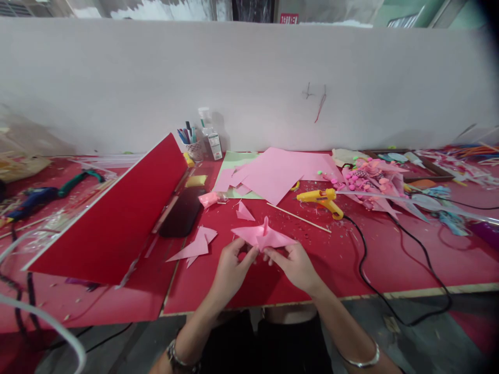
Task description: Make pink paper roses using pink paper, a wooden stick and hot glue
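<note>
A folded pink paper piece (267, 237) with two pointed wings and an upright middle tip is held just above the red table. My left hand (233, 262) pinches its lower left side between thumb and fingers. On its lower right side my right hand (293, 264) grips it the same way, and the two thumbs nearly meet at the bottom middle. Behind it lies a small pink paper triangle (245, 212). Folded pink paper pieces (198, 245) rest to the left of my left hand.
A red board (117, 208) leans up on the left, beside a dark phone (181, 213). Pink sheets (278, 169) lie at the back. To the right are a thin stick (300, 217), a yellow glue gun (322, 200) with a black cord (364, 249), and a pink paper bouquet (376, 182).
</note>
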Motion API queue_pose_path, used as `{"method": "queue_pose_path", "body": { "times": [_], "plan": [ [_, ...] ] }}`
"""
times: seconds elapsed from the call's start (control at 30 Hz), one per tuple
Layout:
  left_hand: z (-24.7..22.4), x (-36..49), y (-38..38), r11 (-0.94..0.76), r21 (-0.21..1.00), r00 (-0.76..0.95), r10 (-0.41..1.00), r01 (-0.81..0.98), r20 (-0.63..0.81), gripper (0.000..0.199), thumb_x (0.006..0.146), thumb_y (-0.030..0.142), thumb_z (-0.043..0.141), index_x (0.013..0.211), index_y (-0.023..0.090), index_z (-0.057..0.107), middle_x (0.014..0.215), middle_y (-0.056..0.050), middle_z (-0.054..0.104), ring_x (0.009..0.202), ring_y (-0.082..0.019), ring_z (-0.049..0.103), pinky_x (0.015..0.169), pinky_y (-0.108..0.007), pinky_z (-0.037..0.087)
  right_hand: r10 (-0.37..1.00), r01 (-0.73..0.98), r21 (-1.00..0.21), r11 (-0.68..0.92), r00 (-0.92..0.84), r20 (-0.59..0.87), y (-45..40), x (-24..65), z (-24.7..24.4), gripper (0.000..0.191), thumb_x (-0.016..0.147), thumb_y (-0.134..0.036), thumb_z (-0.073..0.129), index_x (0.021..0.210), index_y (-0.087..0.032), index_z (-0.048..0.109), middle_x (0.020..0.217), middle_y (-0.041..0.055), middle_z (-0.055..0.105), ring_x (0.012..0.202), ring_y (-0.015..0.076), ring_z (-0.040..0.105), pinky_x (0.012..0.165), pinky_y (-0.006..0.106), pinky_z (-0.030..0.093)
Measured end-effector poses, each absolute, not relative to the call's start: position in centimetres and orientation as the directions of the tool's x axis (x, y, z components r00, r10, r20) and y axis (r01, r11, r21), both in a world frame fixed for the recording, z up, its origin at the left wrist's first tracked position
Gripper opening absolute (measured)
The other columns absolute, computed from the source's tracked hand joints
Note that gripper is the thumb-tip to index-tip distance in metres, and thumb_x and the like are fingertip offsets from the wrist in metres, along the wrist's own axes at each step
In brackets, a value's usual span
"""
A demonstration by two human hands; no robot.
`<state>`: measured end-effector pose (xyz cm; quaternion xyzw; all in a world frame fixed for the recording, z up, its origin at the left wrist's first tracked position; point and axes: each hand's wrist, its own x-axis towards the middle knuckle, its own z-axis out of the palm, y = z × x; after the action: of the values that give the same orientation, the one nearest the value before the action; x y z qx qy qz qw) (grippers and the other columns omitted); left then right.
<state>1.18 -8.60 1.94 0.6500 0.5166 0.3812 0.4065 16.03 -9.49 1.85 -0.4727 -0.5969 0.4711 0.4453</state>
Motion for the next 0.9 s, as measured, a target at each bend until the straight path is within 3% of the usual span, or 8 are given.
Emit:
{"method": "queue_pose_path", "body": {
  "times": [0.17,0.4,0.7,0.9],
  "plan": [
    [2.5,1.2,-8.8,-0.165,0.935,0.256,0.963,0.314,0.084,0.013,0.075,0.024,0.048,0.069,0.014,0.052,0.061,0.002,0.052,0.058,-0.010,0.048,0.057,-0.020,0.040,0.978,0.159,-0.978,0.132,-0.184,0.102,-9.5,16.3,1.5,0.020,0.077,-0.031,0.051,0.074,-0.015,0.061,0.064,0.0025,0.062,0.059,0.0139,0.058,0.056,0.024,0.046],
    [1.7,1.3,-9.0,-0.058,0.968,0.242,0.970,0.242,-0.003,0.012,0.074,0.024,0.050,0.072,0.013,0.055,0.065,0.000,0.058,0.062,-0.013,0.054,0.062,-0.022,0.042,0.978,0.188,-0.967,0.171,-0.150,0.144,-9.6,16.1,1.4,0.013,0.078,-0.026,0.049,0.081,-0.016,0.056,0.068,0.0021,0.059,0.061,0.0128,0.056,0.059,0.025,0.046],
    [2.0,1.1,-9.0,-0.154,0.909,0.267,0.962,0.388,0.049,0.014,0.075,0.023,0.048,0.070,0.013,0.056,0.064,-0.001,0.059,0.065,-0.015,0.055,0.062,-0.023,0.042,0.958,0.236,-0.940,0.247,-0.208,0.200,-10.0,16.0,1.7,0.012,0.082,-0.023,0.042,0.082,-0.017,0.053,0.075,0.0032,0.059,0.069,0.0139,0.055,0.064,0.025,0.043],
    [2.3,1.1,-9.4,-0.333,0.765,0.284,0.937,0.552,0.203,0.018,0.070,0.029,0.056,0.079,0.014,0.058,0.072,-0.003,0.061,0.066,-0.016,0.055,0.062,-0.025,0.042,0.958,0.348,-0.895,0.277,-0.177,0.227,-10.0,15.9,1.2,0.011,0.082,-0.021,0.042,0.084,-0.016,0.052,0.078,0.0044,0.061,0.071,0.0157,0.057,0.063,0.026,0.042]
  ]
}}
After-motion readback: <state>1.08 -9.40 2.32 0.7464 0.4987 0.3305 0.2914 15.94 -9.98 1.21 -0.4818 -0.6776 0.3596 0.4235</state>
